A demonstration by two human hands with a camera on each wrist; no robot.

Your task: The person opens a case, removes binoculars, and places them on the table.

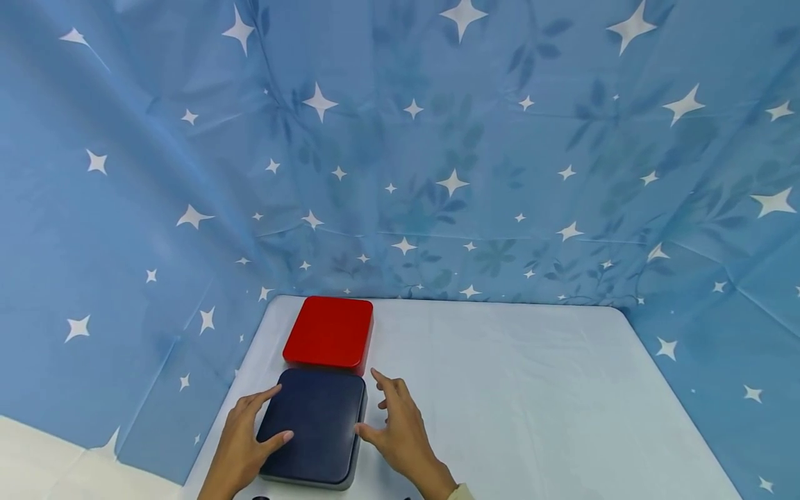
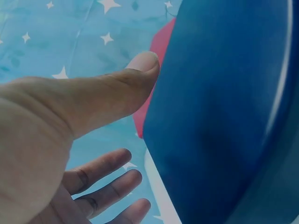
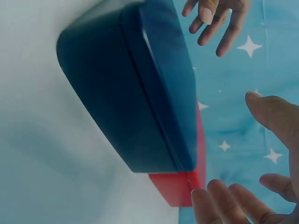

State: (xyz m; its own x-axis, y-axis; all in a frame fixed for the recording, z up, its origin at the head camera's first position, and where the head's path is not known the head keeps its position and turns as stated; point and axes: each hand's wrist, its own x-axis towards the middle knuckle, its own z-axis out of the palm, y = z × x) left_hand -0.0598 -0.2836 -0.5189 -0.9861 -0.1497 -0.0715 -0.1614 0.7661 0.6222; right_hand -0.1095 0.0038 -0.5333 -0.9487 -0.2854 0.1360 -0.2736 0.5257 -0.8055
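Observation:
A dark blue square tin (image 1: pixel 315 423) with a rounded-corner lid lies in front at the left of the table. Directly behind it is a red tin (image 1: pixel 331 332) of similar shape, almost touching it. At the blue tin's left side is my left hand (image 1: pixel 242 439), fingers spread, the thumb reaching over the lid's edge. On the other side my right hand (image 1: pixel 402 434) hovers with parted fingers, thumb close to the lid's right edge. The right wrist view shows the blue tin's side wall (image 3: pixel 107 93) with lid on; neither hand grips it.
Both tins stand on a white-covered table (image 1: pixel 531 403), which stretches off to the right. A blue curtain (image 1: pixel 400 139) with white stars encloses the back and sides. Small dark objects (image 1: pixel 260 498) show at the bottom edge, too cut off to identify.

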